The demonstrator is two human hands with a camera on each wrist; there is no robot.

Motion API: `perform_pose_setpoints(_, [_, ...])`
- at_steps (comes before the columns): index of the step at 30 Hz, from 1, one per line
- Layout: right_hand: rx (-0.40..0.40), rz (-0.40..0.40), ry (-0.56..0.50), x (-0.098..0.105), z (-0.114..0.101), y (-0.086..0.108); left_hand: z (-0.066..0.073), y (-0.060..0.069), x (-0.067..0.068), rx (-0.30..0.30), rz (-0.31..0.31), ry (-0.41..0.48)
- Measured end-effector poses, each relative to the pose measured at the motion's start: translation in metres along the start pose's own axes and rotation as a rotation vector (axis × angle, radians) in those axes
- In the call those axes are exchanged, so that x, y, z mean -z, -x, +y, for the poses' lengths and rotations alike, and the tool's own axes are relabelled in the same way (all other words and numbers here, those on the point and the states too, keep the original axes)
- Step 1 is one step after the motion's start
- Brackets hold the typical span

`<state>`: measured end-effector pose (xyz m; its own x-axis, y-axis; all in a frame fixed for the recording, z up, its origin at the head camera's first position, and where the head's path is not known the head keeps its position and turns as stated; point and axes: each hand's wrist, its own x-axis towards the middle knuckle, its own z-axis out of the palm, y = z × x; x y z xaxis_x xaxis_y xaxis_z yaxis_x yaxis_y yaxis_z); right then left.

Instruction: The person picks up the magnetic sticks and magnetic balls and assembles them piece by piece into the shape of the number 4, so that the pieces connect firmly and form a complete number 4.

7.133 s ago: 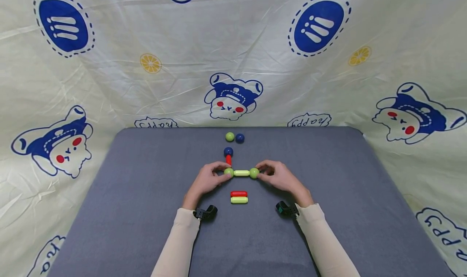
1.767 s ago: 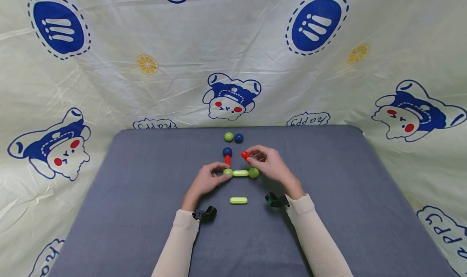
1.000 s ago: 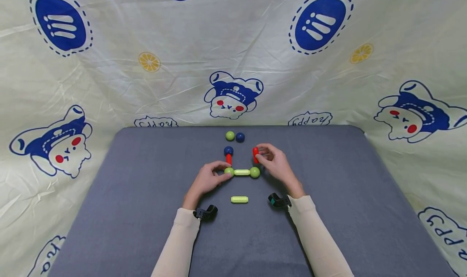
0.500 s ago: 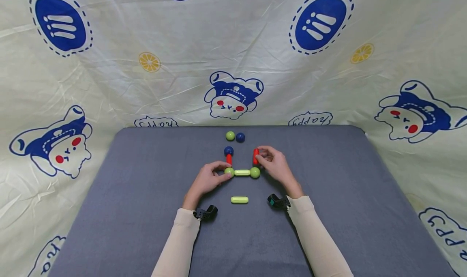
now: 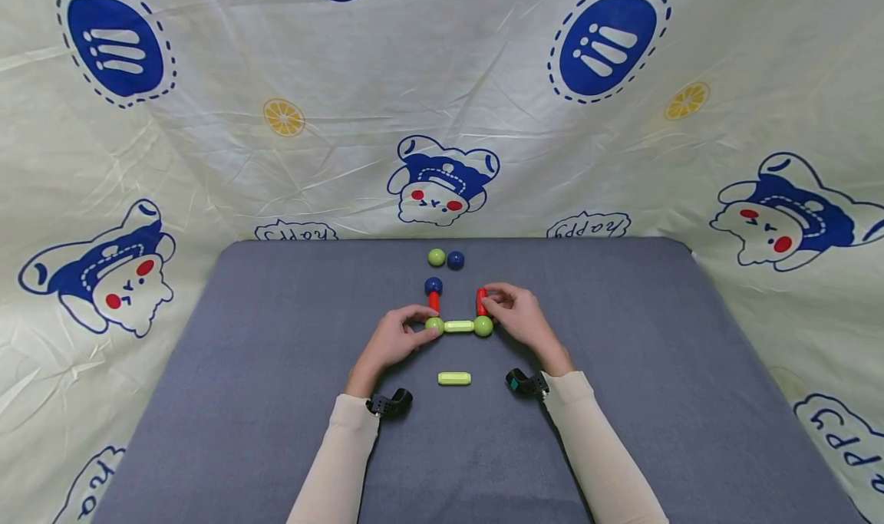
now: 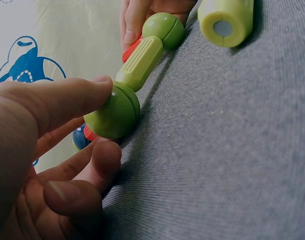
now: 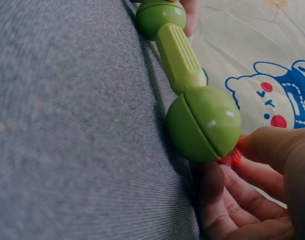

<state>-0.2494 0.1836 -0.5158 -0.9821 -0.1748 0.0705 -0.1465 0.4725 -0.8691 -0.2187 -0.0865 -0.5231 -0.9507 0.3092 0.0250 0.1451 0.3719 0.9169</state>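
My left hand (image 5: pixel 395 341) pinches the left green ball (image 6: pixel 112 115) between thumb and fingers. A light-green magnetic stick (image 5: pixel 459 327) joins that ball to the right green ball (image 5: pixel 483 326). From the left ball a red stick (image 5: pixel 433 301) runs away from me to a blue ball (image 5: pixel 433 285). My right hand (image 5: pixel 523 318) pinches a second red stick (image 5: pixel 480 301), pointing away from me, its near end at the right green ball. In the right wrist view the ball (image 7: pixel 205 125) hides most of this stick, so I cannot tell how they meet.
A loose green ball (image 5: pixel 437 257) and a blue ball (image 5: pixel 456 260) lie side by side near the far edge of the grey table (image 5: pixel 276 432). Closer to me lies a loose light-green stick (image 5: pixel 454 379). A patterned cloth (image 5: pixel 345 71) hangs behind.
My right hand let go of the right green ball, took the loose red stick from the near side, turned it upright in view and brought it to that ball. The left hand stayed.
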Motion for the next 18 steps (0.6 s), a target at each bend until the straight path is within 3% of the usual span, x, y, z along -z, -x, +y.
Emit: perform_pose_setpoints(18, [-0.036,-0.036,0.023,0.0007,-0.0004,0.0021,-0.0003,0.0,-0.0008,0.012,0.007,0.013])
